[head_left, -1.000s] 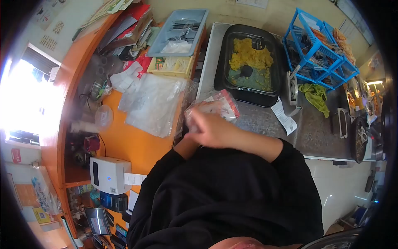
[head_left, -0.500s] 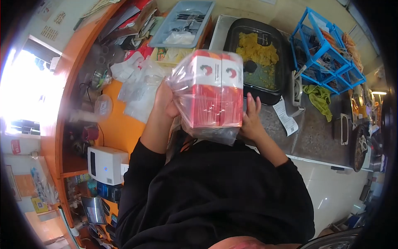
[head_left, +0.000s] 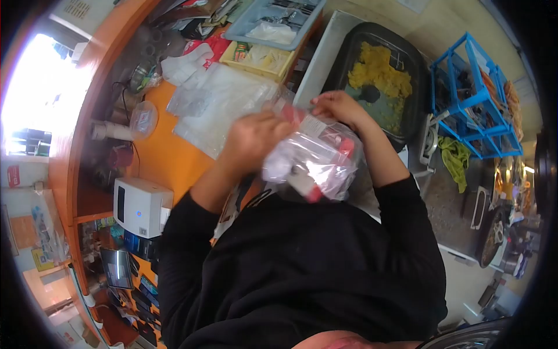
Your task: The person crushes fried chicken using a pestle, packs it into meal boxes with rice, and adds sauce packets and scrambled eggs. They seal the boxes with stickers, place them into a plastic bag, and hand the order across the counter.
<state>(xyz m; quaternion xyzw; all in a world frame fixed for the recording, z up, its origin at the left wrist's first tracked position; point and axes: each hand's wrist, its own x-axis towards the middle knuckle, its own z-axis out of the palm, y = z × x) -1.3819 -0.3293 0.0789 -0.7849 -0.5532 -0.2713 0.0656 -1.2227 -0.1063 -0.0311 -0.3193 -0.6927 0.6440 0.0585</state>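
A clear plastic bag hangs in front of my body, with red-and-white boxes inside it, tilted and partly hidden by shine on the film. My left hand, slightly blurred, is closed on the bag's gathered edge at its left side. At the upper right of the bag, my right hand has thumb and fingertips pinched together on the film. Flat clear plastic bags lie on the orange counter beyond my left hand.
A black electric pan with yellow food stands at the upper right. Right of it are a blue rack and a green cloth. A white printer sits left. Behind are a yellow tray and a blue-grey bin.
The bagged boxes have turned from upright to tilted and dropped lower. My right hand has moved from the boxes' side up to the bag's top edge; my left hand has moved right.
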